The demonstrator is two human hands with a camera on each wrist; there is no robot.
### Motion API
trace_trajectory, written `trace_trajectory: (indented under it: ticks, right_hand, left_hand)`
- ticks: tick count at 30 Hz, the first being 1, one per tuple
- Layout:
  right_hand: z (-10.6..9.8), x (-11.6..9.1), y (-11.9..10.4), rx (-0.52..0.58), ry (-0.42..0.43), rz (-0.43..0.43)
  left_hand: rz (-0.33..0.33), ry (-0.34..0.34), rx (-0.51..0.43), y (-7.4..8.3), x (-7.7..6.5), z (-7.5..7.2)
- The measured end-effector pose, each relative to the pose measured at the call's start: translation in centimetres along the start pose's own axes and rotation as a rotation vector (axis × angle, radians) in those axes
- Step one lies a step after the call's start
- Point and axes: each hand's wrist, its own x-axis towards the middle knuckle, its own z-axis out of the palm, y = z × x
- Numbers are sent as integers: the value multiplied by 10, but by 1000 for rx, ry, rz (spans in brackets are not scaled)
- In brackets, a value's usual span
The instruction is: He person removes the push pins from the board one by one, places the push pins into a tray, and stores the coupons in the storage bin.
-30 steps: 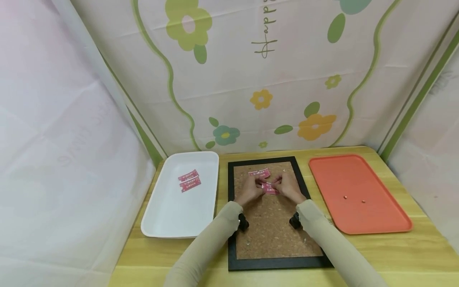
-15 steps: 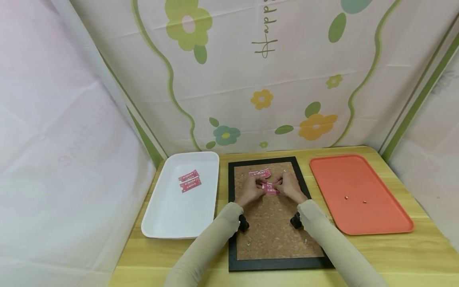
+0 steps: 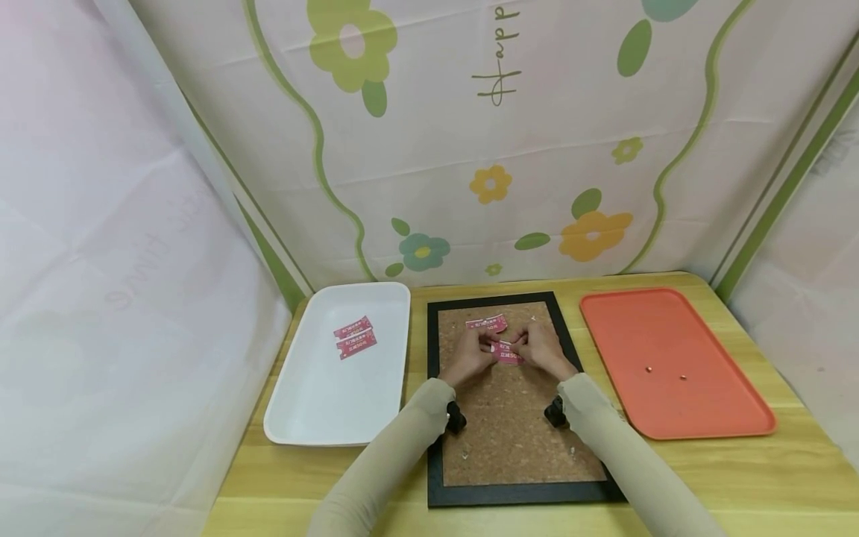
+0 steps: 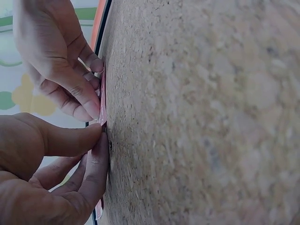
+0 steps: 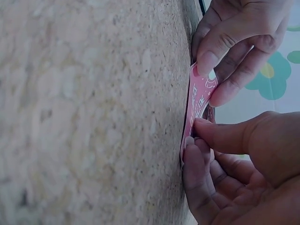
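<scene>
A pink paper coupon [image 3: 508, 355] with white print lies against the upper part of the cork board [image 3: 513, 429]. My left hand [image 3: 467, 353] pinches its left end, thumb on the printed face in the right wrist view, where the coupon [image 5: 200, 96] bends slightly. At the other end, my right hand [image 3: 542, 350] has thumb and forefinger closed on the coupon; whether something small sits between these fingertips is hidden. Just above the hands, another pink coupon [image 3: 488, 324] is on the board, with a small shiny spot at its top edge.
To the left stands a white tray [image 3: 318, 406] with two pink coupons [image 3: 357, 344] inside. A red tray [image 3: 684, 410] on the right bears two small gold-coloured pieces [image 3: 649, 369]. A black frame [image 3: 523, 494] borders the board. A printed cloth [image 3: 429, 164] hangs behind the table.
Both hands stay at the coupon almost unmoved. Slightly more of its print shows between the fingers. The head view has shifted very slightly.
</scene>
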Motion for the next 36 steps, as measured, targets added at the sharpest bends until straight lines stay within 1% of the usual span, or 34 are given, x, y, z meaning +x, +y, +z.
trace_trajectory:
  ticks: [6, 11, 14, 21, 26, 36]
  right_hand:
    - [1, 1, 1, -25, -7, -31]
    - [2, 1, -2, -76, -10, -27]
    - [2, 0, -3, -83, -18, -30]
    - [2, 1, -1, -79, -30, -43]
    - [2, 0, 1, -70, -34, -55]
    - [2, -2, 0, -40, -40, -35]
  left_hand:
    - [8, -1, 13, 0, 1, 0]
    - [2, 0, 8, 2, -1, 0]
    - [-5, -1, -5, 3, -1, 0]
    - [-14, -4, -19, 1, -1, 1]
    - [-8, 7, 12, 1, -1, 2]
    - [9, 10, 7, -1, -3, 1]
